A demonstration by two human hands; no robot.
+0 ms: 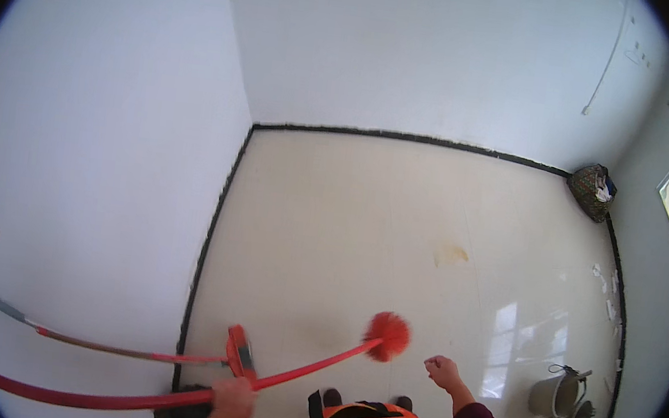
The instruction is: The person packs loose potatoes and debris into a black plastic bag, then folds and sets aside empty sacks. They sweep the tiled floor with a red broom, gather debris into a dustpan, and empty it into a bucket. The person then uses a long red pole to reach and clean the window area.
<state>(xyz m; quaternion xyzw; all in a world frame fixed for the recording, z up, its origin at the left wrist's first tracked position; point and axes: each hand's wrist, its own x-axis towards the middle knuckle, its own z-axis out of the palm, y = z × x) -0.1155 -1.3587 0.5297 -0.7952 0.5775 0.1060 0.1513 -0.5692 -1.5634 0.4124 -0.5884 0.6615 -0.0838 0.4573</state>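
Observation:
My left hand (232, 405) is closed around the red pole of a round bristle duster. The pole runs from the lower left up to the red bristle head (388, 337), which is over the tiled floor in front of me. My right hand (443, 371) is held out to the right of the duster head, fingers curled, with nothing seen in it. Beyond my left hand, a broom with a red head (241, 352) has its long handle (108, 347) against the left wall. A dark object (184, 412), partly hidden by my left hand and the pole, lies by the wall.
Two buckets (554, 396) stand on the floor at the right. A patterned bag (593, 192) sits in the far right corner. White scraps (610, 310) lie along the right wall. A brownish stain (452, 255) marks the floor tiles (333, 221). A window is at the far right.

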